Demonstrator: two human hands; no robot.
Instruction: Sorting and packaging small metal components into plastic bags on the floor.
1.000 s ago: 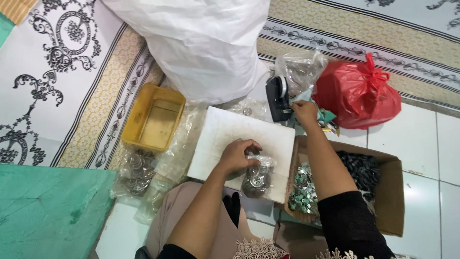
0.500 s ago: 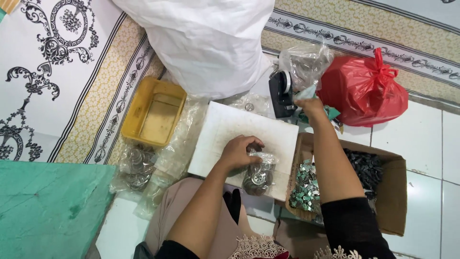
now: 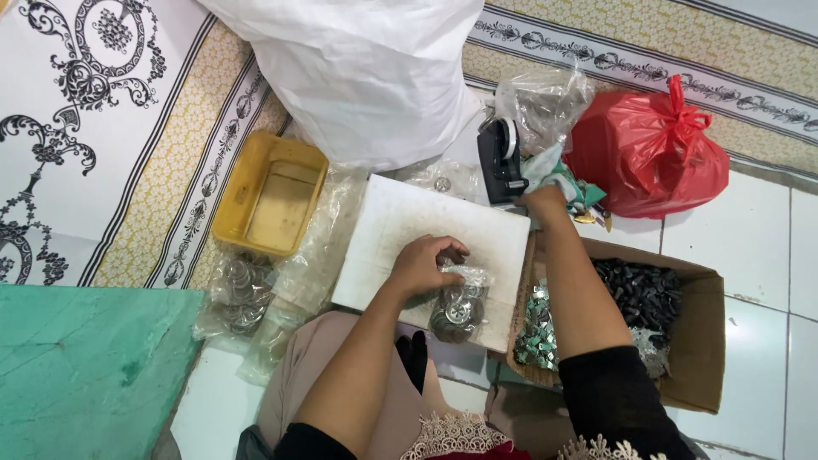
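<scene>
Small bag (image 3: 458,304) lengthwise toward person

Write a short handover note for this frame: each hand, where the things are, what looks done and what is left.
Left hand: pressing the top of a small clear bag of metal discs on the white board.
Right hand: at the black tape dispenser, grip unclear.
Done: bag filled, its top folded over under the left hand.
Left: no tape visible on the bag yet; another bag of discs lies beside the yellow tray.
</scene>
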